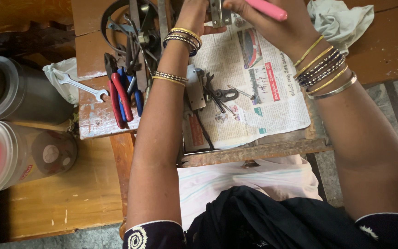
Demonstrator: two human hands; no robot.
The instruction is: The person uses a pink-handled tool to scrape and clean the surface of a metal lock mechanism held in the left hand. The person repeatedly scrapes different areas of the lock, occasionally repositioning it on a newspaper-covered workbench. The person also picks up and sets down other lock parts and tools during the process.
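Small grey metal part point(220, 14) is pinched in left hand point(193, 16) fingers; right hand point(272, 25) grips a pink-handled tool point(267, 9), apparently mid-adjustment, needing steady tip alignment next.

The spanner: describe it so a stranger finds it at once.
Start at the wooden bench and go to its left edge, beside the red-handled pliers. The spanner lies partly on a white bag. It alone is bare silver metal, slim, without coloured grips.

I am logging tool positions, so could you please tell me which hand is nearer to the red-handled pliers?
Left. The left hand is up beside the tool pile, above the red-handled pliers; the right hand is farther away, across the newspaper.
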